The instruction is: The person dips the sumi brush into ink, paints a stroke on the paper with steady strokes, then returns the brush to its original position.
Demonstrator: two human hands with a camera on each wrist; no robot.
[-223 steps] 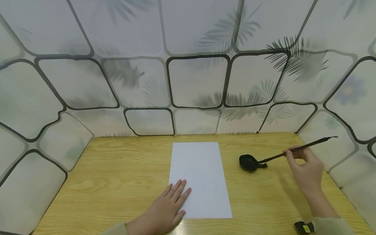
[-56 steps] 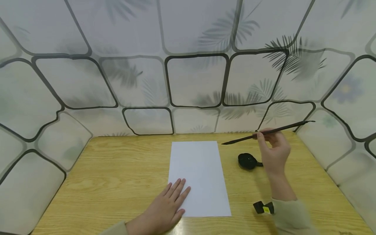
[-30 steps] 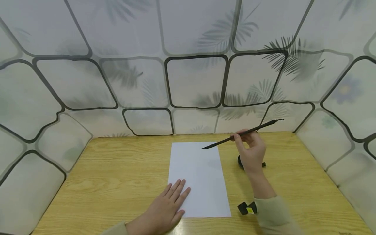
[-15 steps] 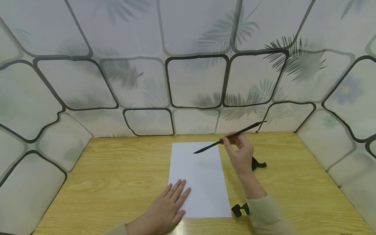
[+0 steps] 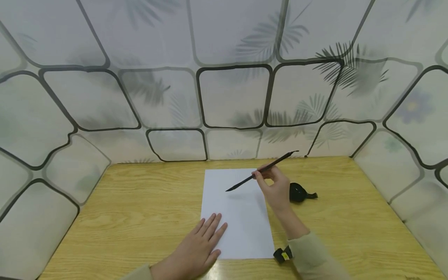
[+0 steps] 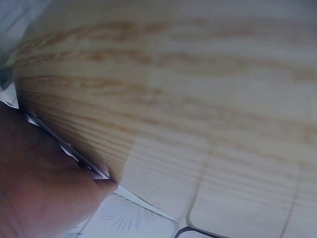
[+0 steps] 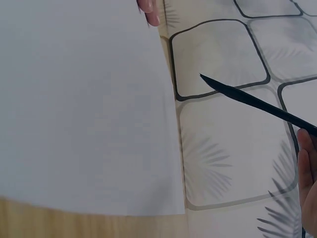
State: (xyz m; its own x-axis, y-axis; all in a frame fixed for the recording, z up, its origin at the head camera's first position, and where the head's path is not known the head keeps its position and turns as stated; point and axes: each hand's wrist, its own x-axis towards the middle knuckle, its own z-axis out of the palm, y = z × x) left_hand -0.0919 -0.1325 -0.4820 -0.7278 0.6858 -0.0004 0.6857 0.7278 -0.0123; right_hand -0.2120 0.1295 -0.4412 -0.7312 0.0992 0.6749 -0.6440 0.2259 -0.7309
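Note:
A blank white sheet of paper (image 5: 243, 229) lies on the wooden table. My left hand (image 5: 196, 245) rests flat on its lower left edge, fingers straight; in the left wrist view that hand (image 6: 44, 183) fills the lower left corner. My right hand (image 5: 276, 190) pinches a dark writing brush (image 5: 280, 159) by its handle, above the sheet's right edge. The brush slants, its pointed tip to the lower left over the upper middle of the paper, with a faint shadow under it. In the right wrist view the brush (image 7: 252, 100) shows clear of the sheet.
A small black dish with a short handle (image 5: 298, 193) stands right of the paper, partly hidden by my right hand. A small black device with a yellow label (image 5: 282, 255) sits at my right wrist. Patterned fabric walls (image 5: 234, 97) enclose the table's back and sides.
My right hand has brought the brush from the black dish leftward over the paper, and its tip has come lower toward the sheet. The left hand has stayed in place.

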